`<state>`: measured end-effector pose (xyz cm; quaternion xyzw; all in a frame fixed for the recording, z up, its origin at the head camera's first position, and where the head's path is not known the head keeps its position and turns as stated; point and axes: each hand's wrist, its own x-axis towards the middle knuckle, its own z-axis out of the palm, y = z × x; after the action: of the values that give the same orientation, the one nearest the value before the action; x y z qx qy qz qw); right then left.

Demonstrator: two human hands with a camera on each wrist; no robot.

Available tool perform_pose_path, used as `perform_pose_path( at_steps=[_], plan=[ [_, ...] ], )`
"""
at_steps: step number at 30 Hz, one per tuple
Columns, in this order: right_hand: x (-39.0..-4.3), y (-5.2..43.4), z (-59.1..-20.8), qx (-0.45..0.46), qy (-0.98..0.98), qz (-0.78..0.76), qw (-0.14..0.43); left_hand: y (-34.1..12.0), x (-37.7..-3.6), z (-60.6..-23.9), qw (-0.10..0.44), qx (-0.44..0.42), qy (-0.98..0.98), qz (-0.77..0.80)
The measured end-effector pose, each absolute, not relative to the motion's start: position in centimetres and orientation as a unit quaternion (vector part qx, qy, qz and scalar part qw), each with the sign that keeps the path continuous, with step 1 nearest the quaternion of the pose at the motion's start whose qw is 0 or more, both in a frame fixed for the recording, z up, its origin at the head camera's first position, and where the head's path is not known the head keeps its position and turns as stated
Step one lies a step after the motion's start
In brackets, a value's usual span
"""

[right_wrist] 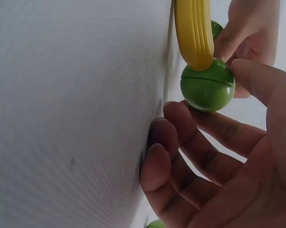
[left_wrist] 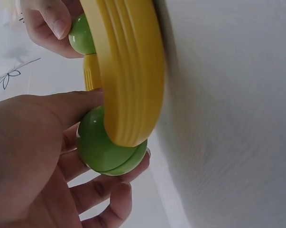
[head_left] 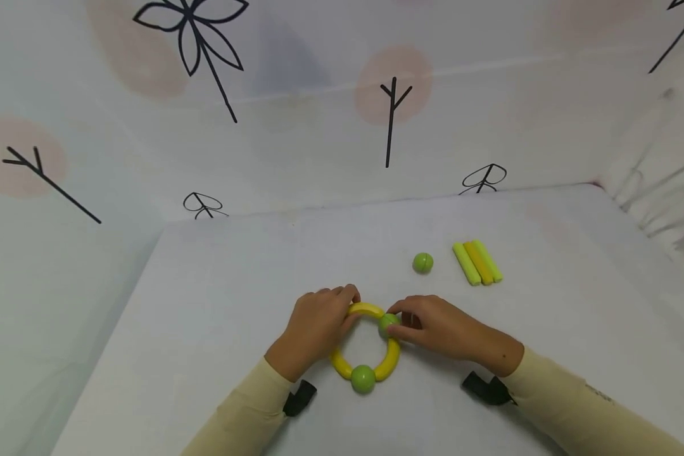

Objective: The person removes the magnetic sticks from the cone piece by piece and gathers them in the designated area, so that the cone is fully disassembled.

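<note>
Curved yellow pieces point(head_left: 389, 360) and green balls join into a ring on the white table. One green ball point(head_left: 363, 379) is at the ring's near side. At its upper left, my left hand point(head_left: 319, 326) grips another green ball point(left_wrist: 102, 149) between thumb and fingers; from above this ball is hidden by the hand. A curved yellow piece point(left_wrist: 133, 71) with grooves runs into that ball. My right hand point(head_left: 439, 323) pinches the grooved green ball point(right_wrist: 207, 92) at the ring's upper right, thumb on one side, fingertips on the other. A yellow arc point(head_left: 367, 309) spans between both hands.
A loose green ball point(head_left: 423, 263) lies beyond the right hand. To its right, several straight sticks point(head_left: 477, 263), yellow-green and yellow, lie side by side. A pale wall cloth point(head_left: 319, 145) with plant drawings rises behind the table point(head_left: 205, 285).
</note>
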<state>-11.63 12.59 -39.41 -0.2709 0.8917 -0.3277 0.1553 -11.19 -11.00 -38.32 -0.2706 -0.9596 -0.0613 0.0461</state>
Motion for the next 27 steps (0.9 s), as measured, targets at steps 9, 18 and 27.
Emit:
perform_pose_path(
  at_steps=[9, 18, 27],
  plan=[
    [-11.75, 12.51, -39.42, -0.272, 0.891, -0.324, 0.166, -10.78, -11.2, -38.24, 0.064, -0.278, -0.956, -0.061],
    [-11.98, 12.83, -39.49, -0.288, 0.883, -0.332, 0.165, -10.92, -11.59, -38.42, 0.04, -0.243, -0.968, -0.048],
    [-12.03, 12.62, -39.48, -0.263, 0.902, -0.306, 0.158, -11.11, -11.87, -38.56, 0.034, -0.195, -0.978, -0.072]
  ],
)
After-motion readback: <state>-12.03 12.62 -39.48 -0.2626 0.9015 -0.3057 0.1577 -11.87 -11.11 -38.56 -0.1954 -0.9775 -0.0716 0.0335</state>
